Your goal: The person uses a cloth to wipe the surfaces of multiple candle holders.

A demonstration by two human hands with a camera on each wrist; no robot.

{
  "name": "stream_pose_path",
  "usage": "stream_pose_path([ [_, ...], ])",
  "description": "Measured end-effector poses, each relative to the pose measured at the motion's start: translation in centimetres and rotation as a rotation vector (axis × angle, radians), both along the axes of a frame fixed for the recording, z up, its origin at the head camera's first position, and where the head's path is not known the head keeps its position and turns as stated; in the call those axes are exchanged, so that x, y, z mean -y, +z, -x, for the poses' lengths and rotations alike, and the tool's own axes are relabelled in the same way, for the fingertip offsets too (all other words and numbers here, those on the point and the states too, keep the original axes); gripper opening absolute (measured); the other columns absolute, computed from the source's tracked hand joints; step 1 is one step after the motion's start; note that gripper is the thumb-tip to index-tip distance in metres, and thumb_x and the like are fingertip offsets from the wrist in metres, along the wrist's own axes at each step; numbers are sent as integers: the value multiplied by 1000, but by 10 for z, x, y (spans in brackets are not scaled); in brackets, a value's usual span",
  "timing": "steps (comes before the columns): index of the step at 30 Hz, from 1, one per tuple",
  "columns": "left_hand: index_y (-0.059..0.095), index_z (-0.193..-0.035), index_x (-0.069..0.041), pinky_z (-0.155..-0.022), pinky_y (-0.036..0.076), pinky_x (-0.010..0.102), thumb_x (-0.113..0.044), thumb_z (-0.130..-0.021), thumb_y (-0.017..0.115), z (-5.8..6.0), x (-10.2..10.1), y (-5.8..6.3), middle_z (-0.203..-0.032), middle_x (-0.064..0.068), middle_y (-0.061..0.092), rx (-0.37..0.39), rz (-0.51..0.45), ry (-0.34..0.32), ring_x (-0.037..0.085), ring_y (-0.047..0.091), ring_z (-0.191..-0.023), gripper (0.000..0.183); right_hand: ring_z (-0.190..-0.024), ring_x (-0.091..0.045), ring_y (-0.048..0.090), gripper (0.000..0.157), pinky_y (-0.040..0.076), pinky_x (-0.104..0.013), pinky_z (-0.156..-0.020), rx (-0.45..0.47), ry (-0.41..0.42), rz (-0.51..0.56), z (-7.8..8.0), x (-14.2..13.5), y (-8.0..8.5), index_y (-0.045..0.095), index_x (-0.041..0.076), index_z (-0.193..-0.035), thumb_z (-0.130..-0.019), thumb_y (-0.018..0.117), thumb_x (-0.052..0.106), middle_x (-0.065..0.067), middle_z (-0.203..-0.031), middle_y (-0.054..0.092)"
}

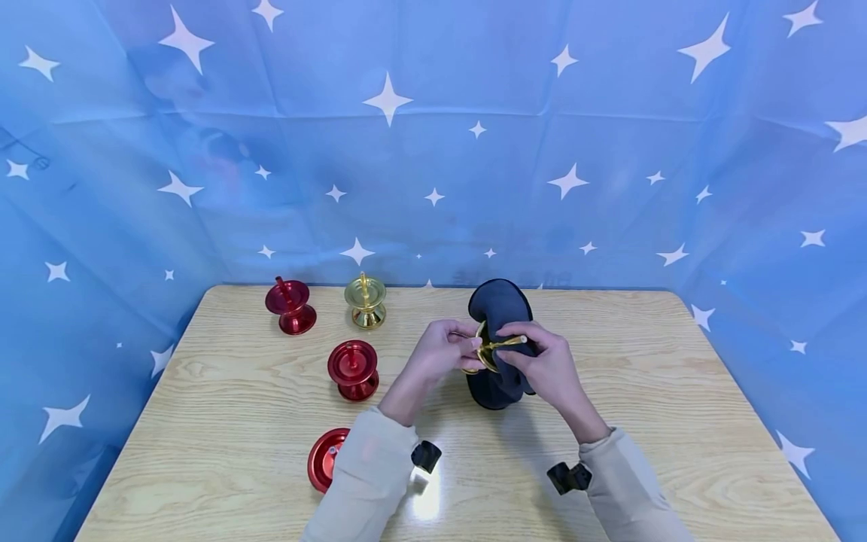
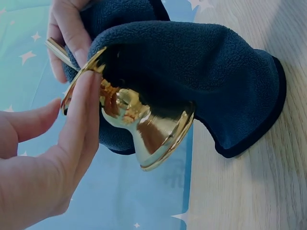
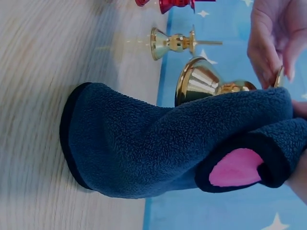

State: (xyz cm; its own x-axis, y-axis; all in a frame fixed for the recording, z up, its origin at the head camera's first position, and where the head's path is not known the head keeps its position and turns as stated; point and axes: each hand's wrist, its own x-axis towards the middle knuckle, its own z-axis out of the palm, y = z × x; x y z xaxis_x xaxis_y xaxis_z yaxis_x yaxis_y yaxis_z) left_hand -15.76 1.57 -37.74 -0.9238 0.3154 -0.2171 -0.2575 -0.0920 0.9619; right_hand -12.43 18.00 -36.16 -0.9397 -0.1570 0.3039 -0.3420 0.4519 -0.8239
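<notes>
A shiny gold candle holder [image 2: 158, 134], with a dish, a waisted foot and a thin rod, is tilted on its side above the table. My left hand [image 1: 440, 352] pinches the rim of its dish between thumb and fingers. My right hand [image 1: 545, 365] grips a dark grey-blue fleece cloth [image 1: 500, 301] beside the rod, with thumb and fingers on either side. In the left wrist view the cloth drapes over the dish and partly hides the waist. Its lower end hangs down to the tabletop, and the right wrist view shows a pink patch inside a fold.
A second gold holder [image 1: 368, 312] stands at the back of the wooden table [image 1: 643, 421]. Red holders stand at the back left [image 1: 298, 320], nearer the middle [image 1: 355, 376] and in front [image 1: 321, 459], the last partly behind my left sleeve. A blue star-patterned curtain [image 1: 433, 150] hangs behind.
</notes>
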Motion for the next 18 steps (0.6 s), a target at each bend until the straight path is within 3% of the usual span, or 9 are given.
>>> stream_pose_path([
  [4,55,-94,15,-61,56,29,6,-87,55,-2,-1,0,-75,14,58,-9,18,28,13,61,-55,11,-94,-23,57,24,50,-20,-73,26,11,21,7,-7,-14,66,2,-98,-76,70,-5,-12,-101,62],
  [8,56,-91,14,-59,56,30,5,-86,57,-3,-3,2,-73,11,57,-23,49,56,12,59,-51,10,-93,-18,57,23,50,-22,-70,52,11,34,11,-12,-21,67,6,-98,-76,71,-1,-8,-101,63],
  [14,59,-86,10,-66,55,41,5,-85,59,-4,-4,3,-70,11,57,4,103,99,14,59,-48,6,-90,-14,56,23,50,-23,-67,85,15,49,12,-13,-18,67,7,-98,-76,72,1,-6,-101,63],
  [18,60,-81,8,-63,56,39,4,-84,61,-3,-4,3,-69,13,59,-5,160,139,18,62,-51,5,-91,-14,57,24,50,-25,-72,120,20,57,13,-14,-12,67,8,-99,-76,73,4,-5,-102,63],
])
